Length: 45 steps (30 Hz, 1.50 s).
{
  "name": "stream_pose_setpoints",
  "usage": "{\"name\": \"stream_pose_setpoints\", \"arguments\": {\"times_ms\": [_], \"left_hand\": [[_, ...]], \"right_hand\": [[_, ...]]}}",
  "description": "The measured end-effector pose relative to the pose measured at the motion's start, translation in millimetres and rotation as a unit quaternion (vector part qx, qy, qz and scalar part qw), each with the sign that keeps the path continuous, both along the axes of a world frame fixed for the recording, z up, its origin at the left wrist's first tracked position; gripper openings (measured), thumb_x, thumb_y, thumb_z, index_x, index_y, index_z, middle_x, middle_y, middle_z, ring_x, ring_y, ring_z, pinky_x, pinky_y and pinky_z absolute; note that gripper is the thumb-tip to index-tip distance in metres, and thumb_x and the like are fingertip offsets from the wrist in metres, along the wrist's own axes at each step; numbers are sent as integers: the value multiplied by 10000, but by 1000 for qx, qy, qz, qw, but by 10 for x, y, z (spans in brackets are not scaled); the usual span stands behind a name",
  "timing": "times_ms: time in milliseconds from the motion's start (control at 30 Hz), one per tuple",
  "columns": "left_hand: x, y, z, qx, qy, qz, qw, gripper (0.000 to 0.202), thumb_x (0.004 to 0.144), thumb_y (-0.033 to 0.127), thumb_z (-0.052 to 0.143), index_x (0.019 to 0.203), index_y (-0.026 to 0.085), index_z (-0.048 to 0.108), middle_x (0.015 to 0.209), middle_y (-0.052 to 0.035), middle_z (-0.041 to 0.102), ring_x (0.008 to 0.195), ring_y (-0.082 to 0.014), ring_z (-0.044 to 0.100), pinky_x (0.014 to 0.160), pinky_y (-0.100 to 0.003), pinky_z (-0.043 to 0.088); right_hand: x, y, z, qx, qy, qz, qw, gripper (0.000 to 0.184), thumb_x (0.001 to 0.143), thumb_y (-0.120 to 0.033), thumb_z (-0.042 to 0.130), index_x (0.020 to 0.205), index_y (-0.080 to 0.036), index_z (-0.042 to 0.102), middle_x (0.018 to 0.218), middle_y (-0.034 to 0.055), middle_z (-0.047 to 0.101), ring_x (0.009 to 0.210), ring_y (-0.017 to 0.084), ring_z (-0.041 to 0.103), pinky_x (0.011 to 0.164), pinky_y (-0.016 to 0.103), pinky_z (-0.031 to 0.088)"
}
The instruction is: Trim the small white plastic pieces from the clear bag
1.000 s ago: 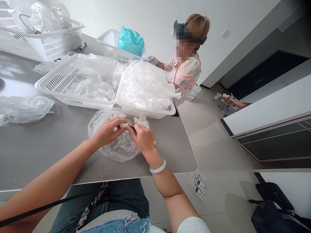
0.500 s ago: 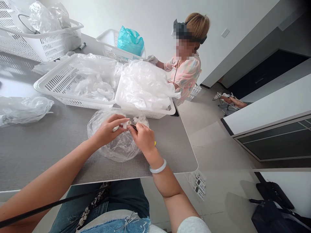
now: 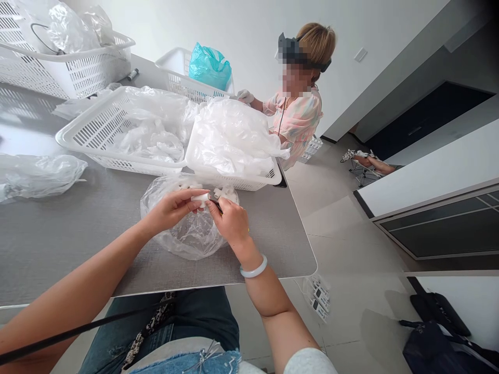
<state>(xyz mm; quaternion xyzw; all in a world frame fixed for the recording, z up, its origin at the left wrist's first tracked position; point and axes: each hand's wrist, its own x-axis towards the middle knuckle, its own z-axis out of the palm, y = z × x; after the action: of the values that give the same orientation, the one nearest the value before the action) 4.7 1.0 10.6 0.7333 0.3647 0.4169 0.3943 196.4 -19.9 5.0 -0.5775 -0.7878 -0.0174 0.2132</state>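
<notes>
My left hand (image 3: 171, 209) pinches a short white plastic pipe fitting (image 3: 200, 198), its round end turned to the right. A slim dark hand tool (image 3: 215, 204) is gripped in my right hand (image 3: 231, 221), its front end against or very close to the fitting's right end. A bit of yellow shows beside the right palm; most of the tool is hidden by the fingers, so I cannot tell its exact kind. Under both hands a clear plastic bag (image 3: 191, 241) lies spread on the table, with more white fittings (image 3: 226, 193) at its far side.
Just beyond the bag stand two white baskets (image 3: 91, 150) filled with clear plastic bags. Farther back are another basket with a teal bag (image 3: 210, 65) and a large basket (image 3: 93, 67). A co-worker (image 3: 298, 114) stands past the grey table's (image 3: 97, 223) far corner.
The fitting has turned in my left fingers, showing more of its long side. My left fingers have shifted their grip on it; the right hand has barely moved.
</notes>
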Motion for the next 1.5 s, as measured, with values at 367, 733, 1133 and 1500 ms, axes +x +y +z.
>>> {"name": "stream_pose_setpoints", "arguments": {"times_ms": [367,733,1133,1500], "left_hand": [[4,33,-39,124,60,49,989,347,973,433,541,1141,210,748,1076,-102,776,968,-236,726,824,-326,596],[7,8,-98,161,46,80,983,279,963,389,582,1130,252,758,1158,-71,788,1084,-254,738,912,-359,611],[64,-14,-72,282,41,110,952,214,964,231,598,1095,246,766,1145,-72,794,996,-219,773,851,-342,639],[34,-4,-121,399,112,123,902,308,985,136,547,1224,258,696,1218,-92,767,1011,-223,762,874,-367,617]], "right_hand": [[-3,-7,37,-18,10,2,1000,578,1038,-607,336,707,-196,572,652,12,612,577,113,551,498,238,232],[-24,-24,37,-51,39,5,998,597,1044,-607,290,741,-196,598,687,44,635,597,137,554,524,251,284],[-46,-39,85,-76,107,4,991,534,1023,-607,375,678,-216,494,619,8,556,553,130,527,506,249,279],[-26,-34,192,-238,331,46,912,591,948,-670,462,541,-246,391,481,-31,466,471,121,473,503,267,365]]}}
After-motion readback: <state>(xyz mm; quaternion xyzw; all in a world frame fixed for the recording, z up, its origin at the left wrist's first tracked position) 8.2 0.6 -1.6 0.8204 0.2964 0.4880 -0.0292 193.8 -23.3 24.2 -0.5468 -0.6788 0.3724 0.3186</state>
